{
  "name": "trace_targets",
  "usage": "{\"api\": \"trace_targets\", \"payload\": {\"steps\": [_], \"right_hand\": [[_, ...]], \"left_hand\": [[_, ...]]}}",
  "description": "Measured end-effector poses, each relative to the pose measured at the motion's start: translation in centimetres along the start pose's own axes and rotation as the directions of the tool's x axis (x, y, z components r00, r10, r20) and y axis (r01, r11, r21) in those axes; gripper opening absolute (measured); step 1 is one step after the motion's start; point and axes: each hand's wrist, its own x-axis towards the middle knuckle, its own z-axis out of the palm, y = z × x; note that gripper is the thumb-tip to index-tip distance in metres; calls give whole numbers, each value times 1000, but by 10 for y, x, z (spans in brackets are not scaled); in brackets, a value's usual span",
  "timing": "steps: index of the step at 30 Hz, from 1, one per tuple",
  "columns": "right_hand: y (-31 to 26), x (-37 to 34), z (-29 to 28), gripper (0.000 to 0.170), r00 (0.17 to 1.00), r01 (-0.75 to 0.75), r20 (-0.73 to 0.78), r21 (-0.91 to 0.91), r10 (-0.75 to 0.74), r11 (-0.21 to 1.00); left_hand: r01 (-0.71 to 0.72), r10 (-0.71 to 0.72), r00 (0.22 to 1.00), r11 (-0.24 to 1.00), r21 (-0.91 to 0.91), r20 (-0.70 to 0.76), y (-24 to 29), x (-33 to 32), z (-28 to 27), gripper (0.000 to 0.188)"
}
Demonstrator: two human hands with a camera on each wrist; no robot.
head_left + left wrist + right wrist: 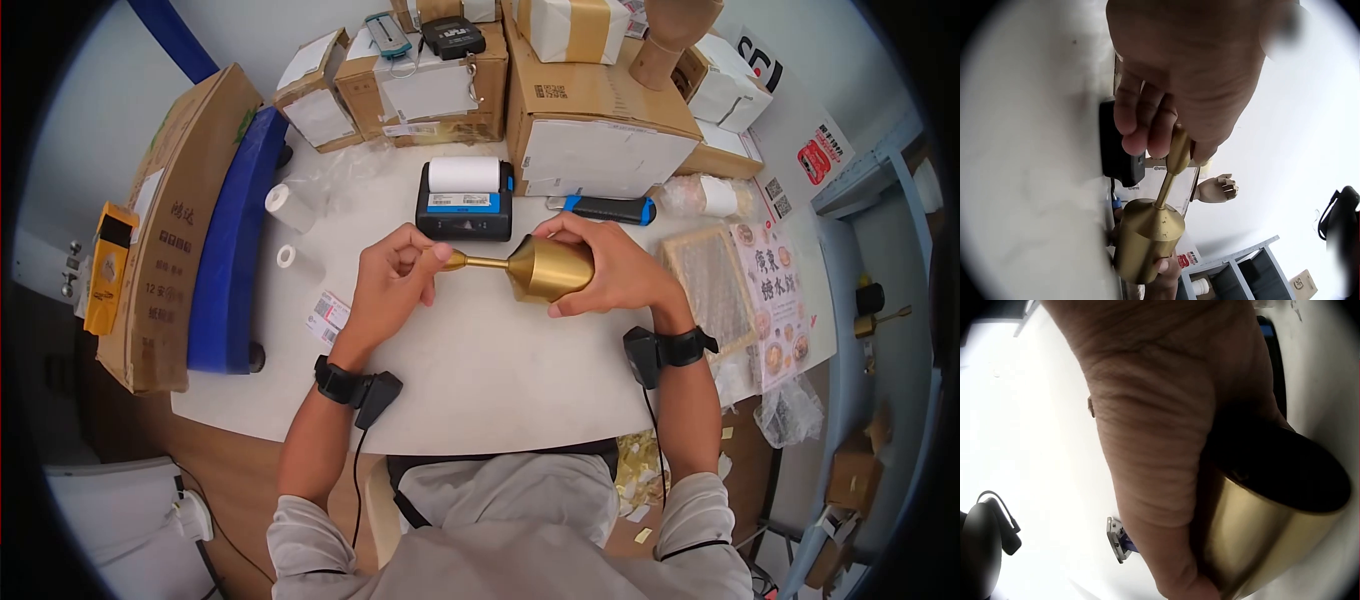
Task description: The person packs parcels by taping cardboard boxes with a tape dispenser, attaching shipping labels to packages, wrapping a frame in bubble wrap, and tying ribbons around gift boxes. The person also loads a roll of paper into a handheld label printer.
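Held level over the table between both hands is a gold metal cup-shaped piece (548, 270), with a cone shoulder, a thin stem and a swollen end. My left hand (390, 285) pinches that swollen end (1178, 152) between thumb and index finger, the other fingers loosely bent. Around the wide cup my right hand (622, 266) curls, thumb on the near side and fingers on the far side. The right wrist view shows the cup's open mouth (1291, 472), dark inside and facing right. A black label printer (465, 222) with a paper roll stands just behind the piece.
Behind the printer stand cardboard boxes (610, 100), with a wooden mannequin hand (665, 50) on top. A utility knife (605, 209) lies beyond the right hand. White rolls (288, 208) and a label (328, 318) are at left, bubble-wrapped goods (712, 280) at right.
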Motion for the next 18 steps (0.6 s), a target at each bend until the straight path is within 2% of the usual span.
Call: {"api": "trace_targets", "payload": {"steps": [1,3,6,7,9,10,12,13,15,16,18], "right_hand": [[-2,0,0,74,999,31,-14,-23,-31,999],[-2,-1,1,73,998,60,-22,-45,-61,997],[-1,-1,2,73,999,42,-28,-18,-42,999],[-2,-1,1,73,999,38,-26,-22,-39,999],[-4,0,2,73,999,35,-21,-28,-36,999],[-4,0,2,73,999,32,-18,-33,-33,999],[-4,0,2,73,1000,28,-12,-39,-28,999],[-2,0,2,73,999,29,-22,-36,-30,999],[0,0,2,73,999,29,-31,-33,-30,999],[0,0,2,72,999,31,-32,-21,-32,999],[0,0,2,72,999,33,-32,-9,-33,999]], "left_hand": [[2,-2,1000,1000,2,-1,-1,1,0,24],[-147,140,986,986,-76,-89,4,0,10,20],[-181,172,980,979,-90,-99,15,-3,18,24],[-181,172,980,980,-87,-103,10,-1,12,24],[-17,18,1000,998,-59,23,-1,4,-1,24],[-17,18,1000,998,-61,21,-5,4,-1,24],[-109,106,994,986,-125,-30,1,3,5,22],[-108,105,994,986,-126,-31,5,2,9,22],[-273,263,959,957,-102,-105,12,0,15,20],[-272,262,959,957,-104,-106,10,0,13,20],[-104,102,995,979,-177,-18,5,2,5,24]]}}
